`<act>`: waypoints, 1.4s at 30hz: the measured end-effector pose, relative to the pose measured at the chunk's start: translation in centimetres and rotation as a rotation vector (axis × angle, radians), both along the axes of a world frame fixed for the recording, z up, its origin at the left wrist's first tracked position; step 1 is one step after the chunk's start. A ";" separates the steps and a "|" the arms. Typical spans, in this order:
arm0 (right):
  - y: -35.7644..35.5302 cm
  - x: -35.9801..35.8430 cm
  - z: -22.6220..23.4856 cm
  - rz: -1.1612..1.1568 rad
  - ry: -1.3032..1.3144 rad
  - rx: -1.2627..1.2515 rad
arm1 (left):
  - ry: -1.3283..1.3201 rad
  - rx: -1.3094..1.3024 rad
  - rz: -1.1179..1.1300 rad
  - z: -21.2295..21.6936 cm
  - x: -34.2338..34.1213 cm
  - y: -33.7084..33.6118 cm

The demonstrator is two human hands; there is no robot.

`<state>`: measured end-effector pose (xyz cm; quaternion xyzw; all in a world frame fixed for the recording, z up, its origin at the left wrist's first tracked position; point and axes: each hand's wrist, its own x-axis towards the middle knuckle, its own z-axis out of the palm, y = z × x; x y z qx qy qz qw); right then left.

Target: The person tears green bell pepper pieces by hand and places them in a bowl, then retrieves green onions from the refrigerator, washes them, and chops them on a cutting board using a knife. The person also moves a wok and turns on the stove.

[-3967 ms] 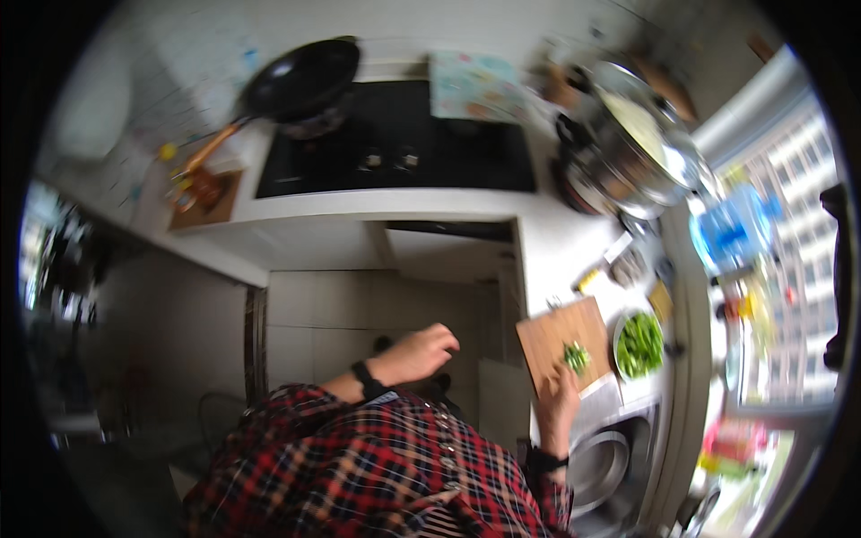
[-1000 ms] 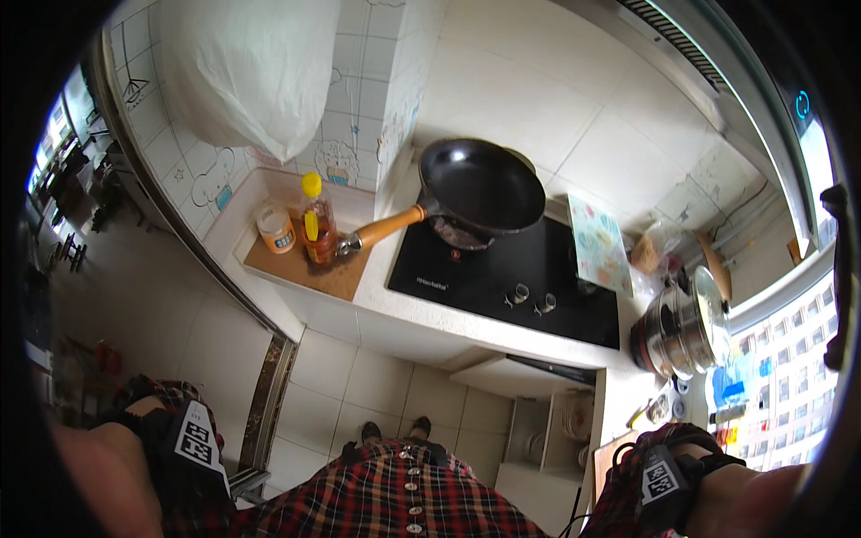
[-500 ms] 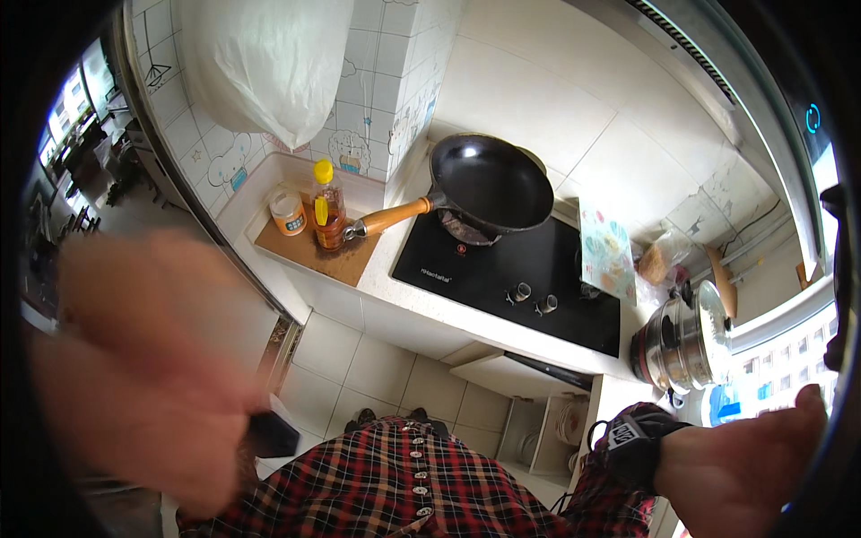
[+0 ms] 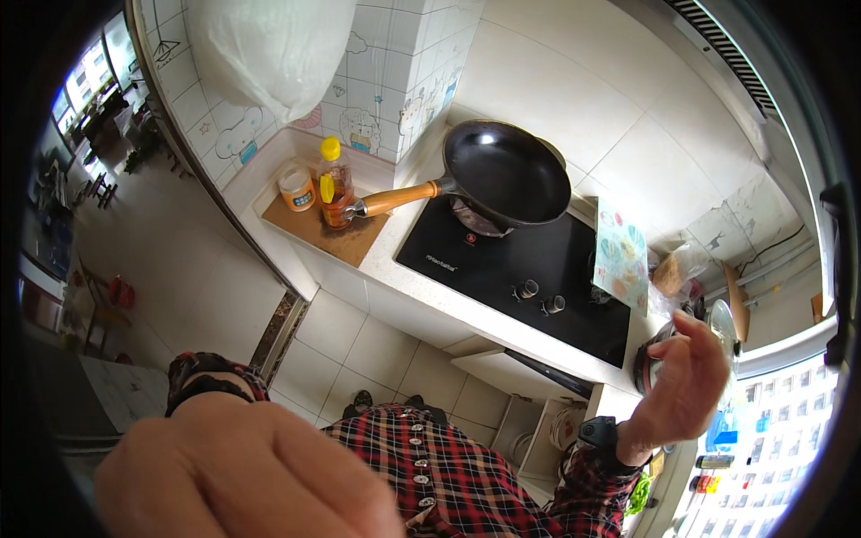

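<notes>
My left hand point(image 4: 242, 471) is large and close at the lower left, its back and knuckles showing; the fingertips run out of the picture. A dark band circles its wrist below a plaid cuff. At the right, my right hand point(image 4: 686, 386) is raised in front of the steamer pot point(image 4: 647, 359), its fingers loosely bent and apart, with nothing in them. A black wrist device point(image 4: 598, 431) sits on that arm. Over the left burner of the black hob point(image 4: 502, 278) stands a black wok point(image 4: 507, 170); its wooden handle point(image 4: 399, 197) points left. Neither hand touches it.
Left of the hob, a yellow-capped bottle point(image 4: 335, 193) and a jar point(image 4: 296, 188) stand on a brown board point(image 4: 309, 235). A patterned panel point(image 4: 621, 255) stands at the hob's right. Below, a cabinet drawer point(image 4: 538, 439) is pulled out. A white bag point(image 4: 273, 54) hangs above.
My left hand has moved down and toward the middle, and its back now shows. The right hand has shifted left and upward, with its fingers now in view. The whole view has shifted slightly.
</notes>
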<state>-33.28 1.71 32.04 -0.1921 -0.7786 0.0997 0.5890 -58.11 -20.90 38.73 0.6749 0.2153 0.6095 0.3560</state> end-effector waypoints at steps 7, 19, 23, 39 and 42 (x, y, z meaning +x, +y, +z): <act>4.6 -0.2 -7.2 0.001 -0.281 -0.249 | 0.020 0.276 0.240 -2.2 2.0 -2.5; -0.6 -16.6 -26.7 0.637 -0.693 -0.409 | 0.493 -0.410 0.765 -14.3 -6.3 -2.4; -4.9 -28.0 -28.9 0.692 -0.485 -0.469 | 0.307 -0.747 0.881 -21.4 -9.9 -2.9; -7.3 -46.6 -28.8 0.629 0.221 -1.297 | 0.156 -0.973 0.979 -25.4 -20.3 -14.2; -9.4 -42.7 -27.4 0.736 0.201 -1.357 | 0.186 -0.921 0.986 -24.7 -22.1 -12.8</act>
